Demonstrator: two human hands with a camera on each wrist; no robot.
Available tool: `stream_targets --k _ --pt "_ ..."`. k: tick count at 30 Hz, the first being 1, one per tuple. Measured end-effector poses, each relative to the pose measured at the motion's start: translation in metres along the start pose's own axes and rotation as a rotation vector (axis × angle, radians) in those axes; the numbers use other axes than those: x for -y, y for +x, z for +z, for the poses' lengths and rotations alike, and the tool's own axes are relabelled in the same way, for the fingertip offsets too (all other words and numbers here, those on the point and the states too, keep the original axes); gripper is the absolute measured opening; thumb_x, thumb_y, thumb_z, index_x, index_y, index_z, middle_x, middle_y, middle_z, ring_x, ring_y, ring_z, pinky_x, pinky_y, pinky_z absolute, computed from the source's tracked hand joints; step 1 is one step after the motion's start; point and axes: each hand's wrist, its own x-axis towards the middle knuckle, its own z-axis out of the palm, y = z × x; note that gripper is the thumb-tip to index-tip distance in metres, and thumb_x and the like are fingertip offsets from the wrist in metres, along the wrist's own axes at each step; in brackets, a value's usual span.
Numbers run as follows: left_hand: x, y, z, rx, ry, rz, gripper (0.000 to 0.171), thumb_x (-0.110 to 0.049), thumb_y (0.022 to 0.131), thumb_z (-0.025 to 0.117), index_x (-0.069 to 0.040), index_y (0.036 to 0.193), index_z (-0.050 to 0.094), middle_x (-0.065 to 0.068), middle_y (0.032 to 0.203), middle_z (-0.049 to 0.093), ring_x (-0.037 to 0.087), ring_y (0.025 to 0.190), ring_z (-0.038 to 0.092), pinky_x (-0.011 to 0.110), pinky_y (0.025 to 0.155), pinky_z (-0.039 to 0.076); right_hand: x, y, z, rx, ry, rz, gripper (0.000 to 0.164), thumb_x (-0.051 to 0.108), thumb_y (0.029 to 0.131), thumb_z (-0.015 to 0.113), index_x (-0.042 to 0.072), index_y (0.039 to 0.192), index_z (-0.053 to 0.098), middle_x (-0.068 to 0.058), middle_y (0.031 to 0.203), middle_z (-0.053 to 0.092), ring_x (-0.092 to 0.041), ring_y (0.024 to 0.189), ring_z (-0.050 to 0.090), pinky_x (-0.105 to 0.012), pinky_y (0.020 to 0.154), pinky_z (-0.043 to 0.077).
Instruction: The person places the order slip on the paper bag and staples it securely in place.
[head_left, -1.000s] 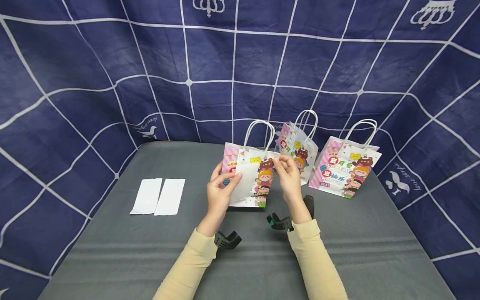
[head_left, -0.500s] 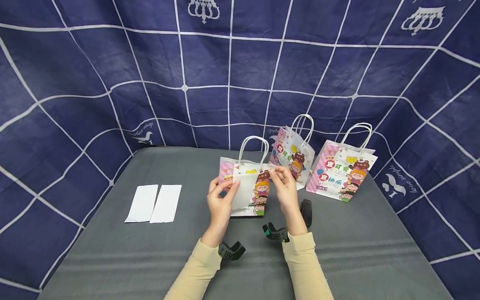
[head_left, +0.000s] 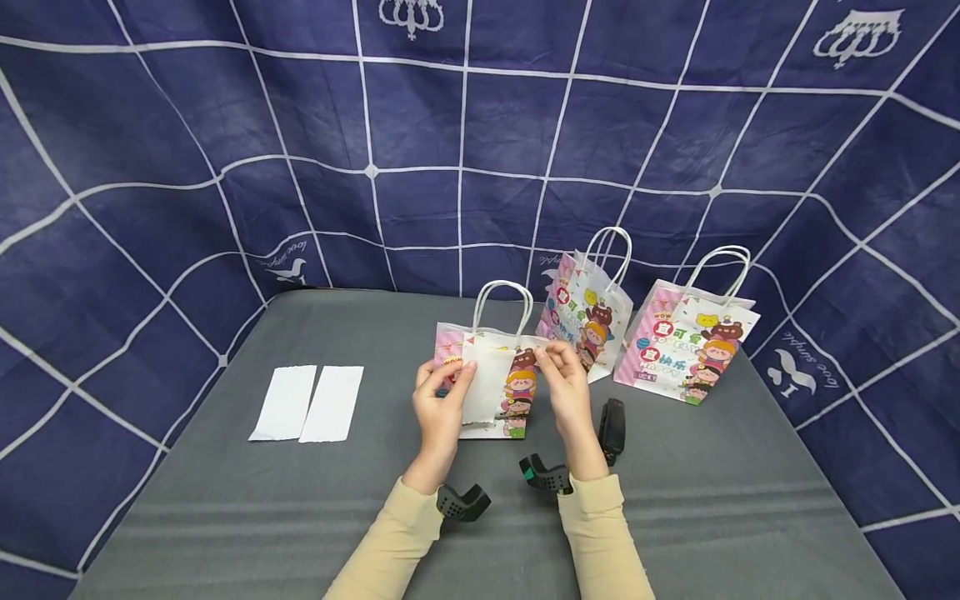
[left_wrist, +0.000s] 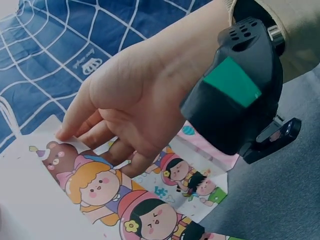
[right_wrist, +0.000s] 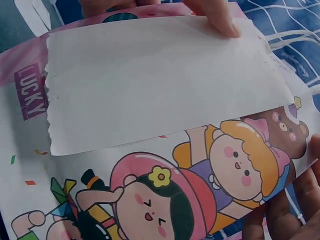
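A small paper gift bag [head_left: 519, 400] with cartoon figures and white handles stands upright between both hands. A white paper slip [right_wrist: 165, 85] with ragged ends lies over its printed front. With its thumb in front on the slip, my left hand [head_left: 438, 408] pinches slip and bag at the left side, its other fingers behind. My right hand [head_left: 566, 387] pinches the bag's upper right edge beside the bear picture; in the left wrist view this same right hand [left_wrist: 135, 95] shows its thumb by the bear and its other fingers curled behind the paper.
Two white paper slips, one [head_left: 283, 403] left of the other slip [head_left: 332, 404], lie on the grey cloth-covered table [head_left: 337, 333]. To the right stand two similar gift bags, a nearer bag [head_left: 686, 342] and a farther bag [head_left: 585, 308]. A blue checked curtain [head_left: 420, 208] surrounds the table.
The held bag has come lower and nearer to me, with both hands moving along. The slip stays on its front under the left thumb. The other bags and slips keep their places.
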Motion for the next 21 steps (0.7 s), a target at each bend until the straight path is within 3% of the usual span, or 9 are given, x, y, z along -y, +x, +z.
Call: stream_targets --k 5,10,16,21 --pt "0.001 -0.004 0.002 -0.027 -0.007 0.007 0.014 0.002 0.078 0.073 0.012 0.086 0.067 0.01 0.091 0.051 0.024 0.076 0.045 0.038 0.069 0.037 -0.001 -0.002 0.004 0.031 -0.085 -0.085 0.017 -0.002 0.09 0.059 0.001 0.105 0.051 0.004 0.091 0.064 -0.008 0.086 0.056 -0.023 0.078 0.044" --pt "0.001 -0.005 0.004 -0.042 -0.007 0.032 0.013 0.004 0.077 0.073 0.013 0.086 0.067 0.016 0.09 0.051 0.028 0.074 0.044 0.03 0.066 0.037 0.011 -0.007 0.016 0.059 -0.25 -0.198 0.037 -0.006 0.076 0.073 -0.007 0.106 0.053 -0.016 0.088 0.067 -0.01 0.081 0.06 -0.025 0.075 0.046" --pt "0.001 -0.004 0.002 -0.038 0.054 0.079 0.013 0.003 0.075 0.075 0.011 0.081 0.067 0.022 0.086 0.051 0.038 0.072 0.045 0.036 0.064 0.038 0.021 -0.012 0.026 -0.007 -0.353 -0.163 0.026 0.001 0.077 0.075 -0.008 0.097 0.06 -0.021 0.086 0.065 -0.009 0.075 0.058 -0.027 0.068 0.046" --pt "0.001 -0.001 -0.003 -0.043 0.095 0.163 0.022 0.005 0.071 0.078 0.011 0.079 0.058 0.024 0.086 0.051 0.04 0.071 0.045 0.037 0.063 0.038 0.021 -0.012 0.023 0.003 -0.378 -0.16 0.022 0.003 0.079 0.074 -0.007 0.095 0.063 -0.021 0.088 0.066 -0.008 0.077 0.058 -0.029 0.07 0.047"
